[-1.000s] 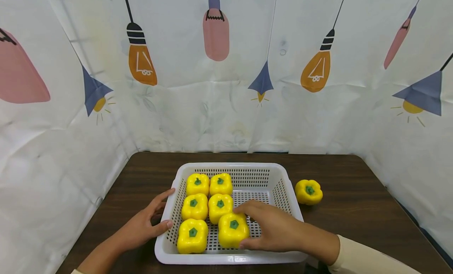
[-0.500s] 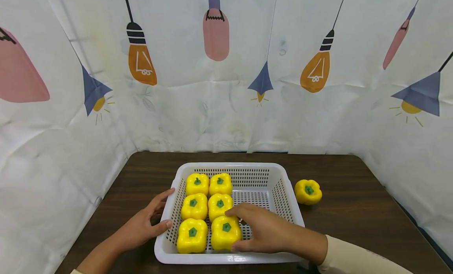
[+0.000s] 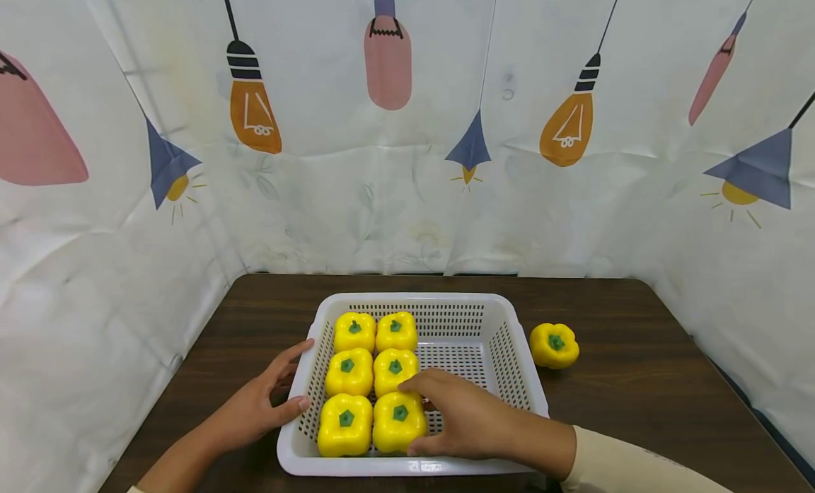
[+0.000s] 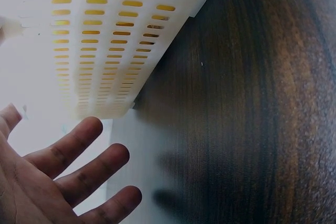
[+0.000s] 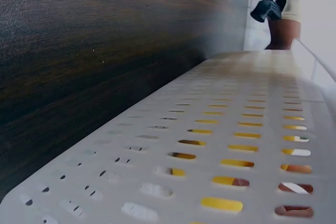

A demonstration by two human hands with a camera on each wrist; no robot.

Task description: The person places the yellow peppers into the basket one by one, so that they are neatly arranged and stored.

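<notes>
A white perforated basket (image 3: 420, 467) holds several yellow bell peppers with green stems, standing in two columns at its left side. My right hand (image 3: 467, 419) reaches over the near wall and grips the near pepper (image 3: 400, 424) of the second column, thumb in front and fingers behind. That pepper sits close beside the near-left pepper (image 3: 345, 426). My left hand (image 3: 255, 408) rests at the basket's left rim with thumb and index fingertip touching it; in the left wrist view its other fingers (image 4: 94, 174) are spread loosely beside the slotted wall (image 4: 121, 30).
One more yellow bell pepper (image 3: 555, 346) lies on the dark wooden table (image 3: 637, 380), right of the basket. A white cloth (image 3: 407, 210) printed with lamps hangs around the table. Yellow shows through the basket wall (image 5: 173, 129) in the right wrist view.
My right hand has slid the gripped pepper left, towards the near-left pepper. My left hand has stayed on the rim.
</notes>
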